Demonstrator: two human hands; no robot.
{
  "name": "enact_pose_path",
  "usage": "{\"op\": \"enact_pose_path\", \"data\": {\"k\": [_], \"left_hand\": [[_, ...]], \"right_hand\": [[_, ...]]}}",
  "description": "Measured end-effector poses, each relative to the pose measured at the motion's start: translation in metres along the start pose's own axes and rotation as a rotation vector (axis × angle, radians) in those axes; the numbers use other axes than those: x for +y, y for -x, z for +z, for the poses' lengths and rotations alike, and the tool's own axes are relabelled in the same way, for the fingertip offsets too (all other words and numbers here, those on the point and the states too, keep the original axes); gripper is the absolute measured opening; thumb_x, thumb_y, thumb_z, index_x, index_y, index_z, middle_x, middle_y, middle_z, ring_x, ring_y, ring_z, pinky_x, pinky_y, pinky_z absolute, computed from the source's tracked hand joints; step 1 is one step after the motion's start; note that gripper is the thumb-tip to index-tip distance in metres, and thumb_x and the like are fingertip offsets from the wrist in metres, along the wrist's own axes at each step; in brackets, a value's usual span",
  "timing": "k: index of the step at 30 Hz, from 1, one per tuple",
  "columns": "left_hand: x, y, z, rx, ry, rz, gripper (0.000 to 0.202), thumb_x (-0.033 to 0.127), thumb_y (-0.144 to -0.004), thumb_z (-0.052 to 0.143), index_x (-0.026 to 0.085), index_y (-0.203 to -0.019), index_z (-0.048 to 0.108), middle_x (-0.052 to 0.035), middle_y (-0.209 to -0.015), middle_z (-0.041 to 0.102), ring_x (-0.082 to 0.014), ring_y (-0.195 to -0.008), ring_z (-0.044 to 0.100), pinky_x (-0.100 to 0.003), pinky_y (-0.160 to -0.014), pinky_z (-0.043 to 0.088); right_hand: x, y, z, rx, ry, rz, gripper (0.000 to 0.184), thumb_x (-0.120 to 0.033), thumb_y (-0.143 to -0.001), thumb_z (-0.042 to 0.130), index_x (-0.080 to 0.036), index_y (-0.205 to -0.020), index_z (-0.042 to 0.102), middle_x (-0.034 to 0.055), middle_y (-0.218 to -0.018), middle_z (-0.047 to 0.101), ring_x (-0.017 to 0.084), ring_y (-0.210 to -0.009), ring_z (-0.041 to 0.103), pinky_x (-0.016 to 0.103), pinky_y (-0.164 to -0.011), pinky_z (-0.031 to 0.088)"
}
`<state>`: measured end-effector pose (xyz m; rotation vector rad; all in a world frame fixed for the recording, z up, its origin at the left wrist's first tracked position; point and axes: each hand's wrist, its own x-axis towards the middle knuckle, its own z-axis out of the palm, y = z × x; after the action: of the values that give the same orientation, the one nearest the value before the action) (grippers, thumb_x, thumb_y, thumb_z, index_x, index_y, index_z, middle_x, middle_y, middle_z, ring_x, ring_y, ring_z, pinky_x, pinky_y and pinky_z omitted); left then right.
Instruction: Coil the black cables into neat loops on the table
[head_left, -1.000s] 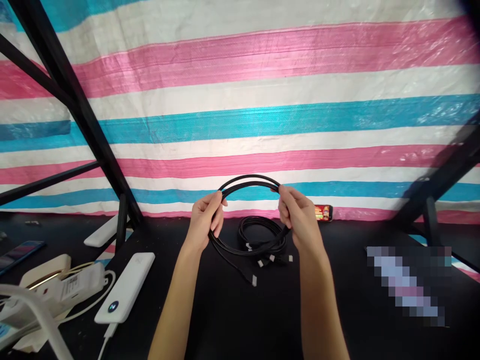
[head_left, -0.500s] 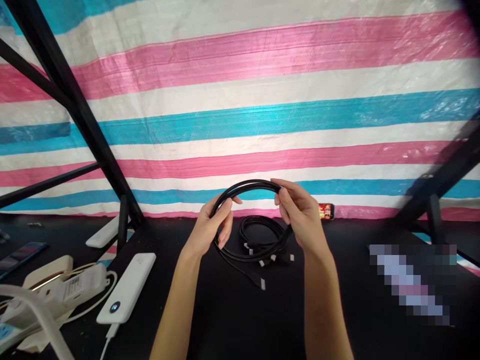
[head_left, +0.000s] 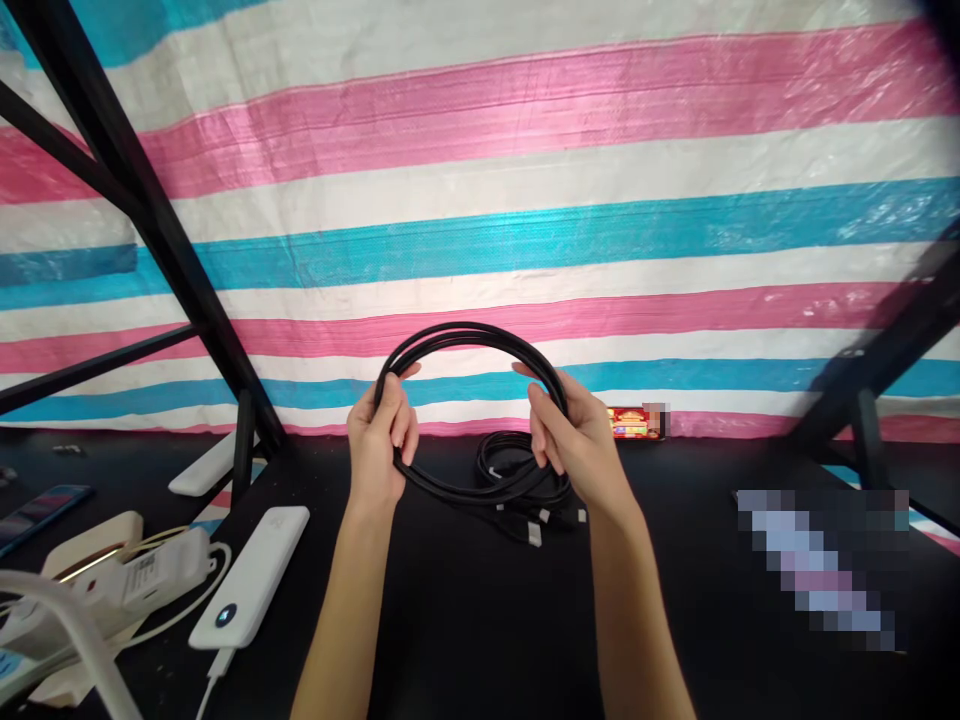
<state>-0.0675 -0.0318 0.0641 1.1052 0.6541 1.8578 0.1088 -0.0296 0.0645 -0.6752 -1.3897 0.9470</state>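
A black cable [head_left: 469, 337] wound into a loose ring is held up above the dark table between my two hands. My left hand [head_left: 381, 440] is closed round the left side of the ring, thumb in front. On the opposite side my right hand [head_left: 574, 425] grips the strands between thumb and fingers. A flat plug with a pale tip [head_left: 534, 534] shows below the ring. Behind the ring's lower right part, more coiled black cable [head_left: 504, 445] lies on the table, partly hidden, with several pale connector tips near it.
A phone with a red screen [head_left: 634, 423] stands at the back. To the left are a white power bank [head_left: 251, 575] with a cord, a power strip [head_left: 150, 580] and another phone [head_left: 41, 515]. Black metal bars [head_left: 161, 235] flank a striped sheet. A blurred patch [head_left: 817, 570] lies right.
The cable ring has been raised and moved left, and looks wider and rounder. My left hand has shifted left and my right hand slightly left, uncovering more of the red phone screen.
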Motion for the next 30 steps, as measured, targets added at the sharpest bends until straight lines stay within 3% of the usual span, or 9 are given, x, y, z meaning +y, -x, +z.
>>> {"op": "enact_pose_path", "data": {"k": [3, 7, 12, 16, 20, 22, 25, 30], "left_hand": [[0.005, 0.001, -0.001, 0.061, 0.048, 0.048, 0.028, 0.037, -0.081, 0.06, 0.014, -0.095, 0.067, 0.0096, -0.043, 0.023, -0.0021, -0.031, 0.022, -0.014, -0.029, 0.019], [0.005, 0.005, 0.005, 0.111, 0.12, 0.048, 0.028, 0.036, -0.083, 0.058, 0.014, -0.097, 0.066, 0.0096, -0.044, 0.021, -0.0019, -0.031, 0.02, -0.014, -0.029, 0.018], [-0.003, 0.011, 0.019, 0.104, 0.167, -0.003, 0.027, 0.039, -0.082, 0.058, 0.016, -0.094, 0.065, 0.0098, -0.043, 0.022, -0.002, -0.03, 0.019, -0.016, -0.03, 0.015], [-0.01, 0.018, 0.03, -0.053, 0.204, -0.104, 0.028, 0.042, -0.084, 0.053, 0.018, -0.07, 0.057, 0.0096, -0.036, 0.023, -0.0032, -0.026, 0.019, -0.018, -0.03, 0.014], [-0.025, 0.024, 0.04, -0.168, 0.116, -0.203, 0.04, 0.041, -0.086, 0.047, 0.018, -0.054, 0.046, 0.007, -0.033, 0.026, -0.0069, -0.033, 0.038, -0.019, -0.039, 0.029], [-0.032, 0.024, 0.043, -0.168, -0.016, -0.195, 0.04, 0.04, -0.087, 0.046, 0.017, -0.055, 0.05, 0.0049, -0.037, 0.034, -0.0092, -0.043, 0.048, -0.021, -0.05, 0.037], [-0.04, 0.022, 0.042, -0.21, -0.215, -0.182, 0.033, 0.037, -0.086, 0.045, 0.017, -0.062, 0.055, 0.0018, -0.049, 0.05, -0.0103, -0.051, 0.05, -0.023, -0.055, 0.037], [-0.044, 0.018, 0.033, -0.363, -0.415, -0.252, 0.029, 0.038, -0.085, 0.043, 0.018, -0.075, 0.061, -0.0003, -0.063, 0.055, -0.0145, -0.066, 0.054, -0.025, -0.064, 0.039]], "right_hand": [[0.004, -0.002, 0.01, -0.045, -0.188, 0.048, 0.023, -0.041, -0.084, 0.053, -0.019, -0.078, 0.06, -0.0121, -0.036, 0.032, 0.003, -0.026, 0.023, 0.018, -0.032, 0.032], [0.005, -0.005, 0.019, -0.059, -0.444, 0.166, 0.046, -0.042, -0.08, 0.056, -0.021, -0.047, 0.033, -0.0113, -0.031, 0.023, 0.002, -0.024, 0.016, 0.018, -0.026, 0.021], [0.001, -0.005, 0.01, 0.029, -0.511, 0.173, 0.053, -0.036, -0.078, 0.058, -0.021, -0.044, 0.02, -0.0104, -0.031, 0.017, 0.002, -0.024, 0.012, 0.019, -0.026, 0.011], [-0.001, -0.005, -0.001, 0.05, -0.474, 0.095, 0.054, -0.038, -0.08, 0.055, -0.022, -0.046, 0.016, -0.0101, -0.032, 0.013, 0.003, -0.024, 0.009, 0.021, -0.026, 0.009], [0.0, -0.006, -0.005, 0.134, -0.385, 0.032, 0.055, -0.046, -0.082, 0.05, -0.022, -0.048, 0.013, -0.0097, -0.033, 0.011, 0.004, -0.024, 0.007, 0.021, -0.027, 0.009], [0.0, -0.006, -0.007, 0.179, -0.375, 0.012, 0.055, -0.047, -0.083, 0.048, -0.022, -0.048, 0.013, -0.0094, -0.034, 0.011, 0.005, -0.025, 0.007, 0.021, -0.028, 0.01], [0.0, -0.007, -0.009, 0.199, -0.386, -0.02, 0.055, -0.047, -0.083, 0.049, -0.022, -0.048, 0.014, -0.0091, -0.034, 0.012, 0.005, -0.025, 0.008, 0.021, -0.028, 0.01], [-0.001, -0.006, -0.008, 0.187, -0.399, -0.064, 0.055, -0.049, -0.083, 0.05, -0.022, -0.048, 0.017, -0.0093, -0.034, 0.014, 0.005, -0.026, 0.008, 0.022, -0.028, 0.009]]}}
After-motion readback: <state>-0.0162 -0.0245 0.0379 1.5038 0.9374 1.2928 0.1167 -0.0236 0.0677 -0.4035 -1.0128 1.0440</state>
